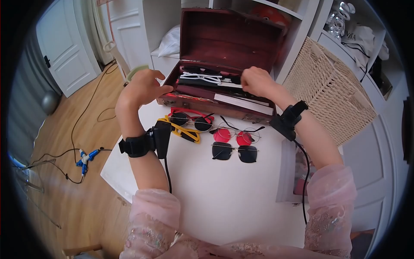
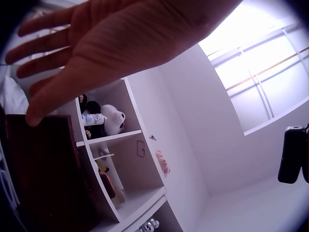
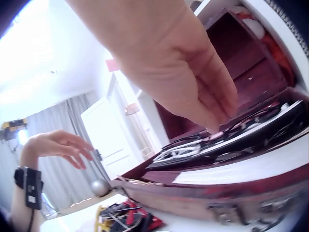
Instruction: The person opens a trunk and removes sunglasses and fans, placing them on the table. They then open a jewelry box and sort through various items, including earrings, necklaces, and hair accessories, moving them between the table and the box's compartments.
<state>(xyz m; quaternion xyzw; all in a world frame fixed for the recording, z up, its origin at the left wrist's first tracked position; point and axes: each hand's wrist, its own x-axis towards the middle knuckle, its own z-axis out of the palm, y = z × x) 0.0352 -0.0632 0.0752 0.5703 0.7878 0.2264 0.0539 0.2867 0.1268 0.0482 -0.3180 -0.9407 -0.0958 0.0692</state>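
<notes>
My right hand (image 1: 258,82) reaches into an open dark red chest (image 1: 230,41), fingertips bent down among the eyewear inside. In the right wrist view its thumb and fingers come together close over the glasses; I cannot tell whether they pinch a pair. White-framed glasses (image 1: 200,77) lie in the chest, left of that hand. My left hand (image 1: 144,86) hovers at the chest's left end, fingers extended and holding nothing. In front of the chest are yellow-framed glasses (image 1: 189,135), round dark sunglasses (image 1: 203,123), pink-lensed glasses (image 1: 222,135) and square dark sunglasses (image 1: 247,154).
The chest stands at the back of a white table (image 1: 207,194). A white booklet or box (image 1: 243,103) lies along its front inside. A woven basket (image 1: 330,90) stands to the right. A translucent container (image 1: 286,172) is by the table's right side. Cables (image 1: 88,157) run over the floor.
</notes>
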